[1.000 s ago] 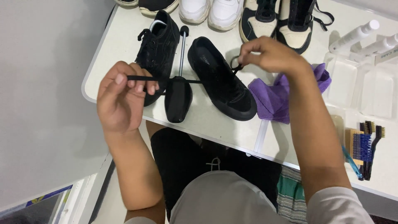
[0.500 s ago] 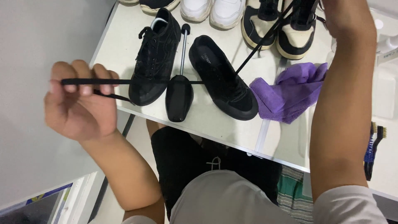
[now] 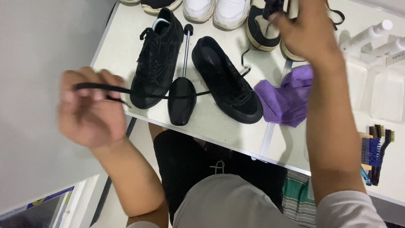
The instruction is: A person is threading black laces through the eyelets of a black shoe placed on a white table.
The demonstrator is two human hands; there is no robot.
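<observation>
My left hand (image 3: 90, 107) is closed around one end of a black shoelace (image 3: 143, 93), held off the table's left edge. The lace runs right across a black shoe tree (image 3: 181, 99) to a black shoe (image 3: 228, 80) lying on the white table (image 3: 219, 122). My right hand (image 3: 310, 29) is raised over the far shoes, fingers closed; the other lace end (image 3: 244, 59) lies loose near the black shoe. A second black shoe (image 3: 156, 59), laced, lies to the left of the shoe tree. A purple cloth (image 3: 287, 99) sits right of the unlaced shoe.
White sneakers (image 3: 217, 10) and a black-and-cream pair (image 3: 263, 29) line the table's far side. White spray bottles (image 3: 375, 38) and clear trays (image 3: 386, 95) stand at right. Several small brushes (image 3: 375, 147) lie near the right front edge.
My left hand has pulled the lace further left and lower, off the table edge. My right hand rose from the black shoe to above the far shoes; the lace end dropped near the shoe.
</observation>
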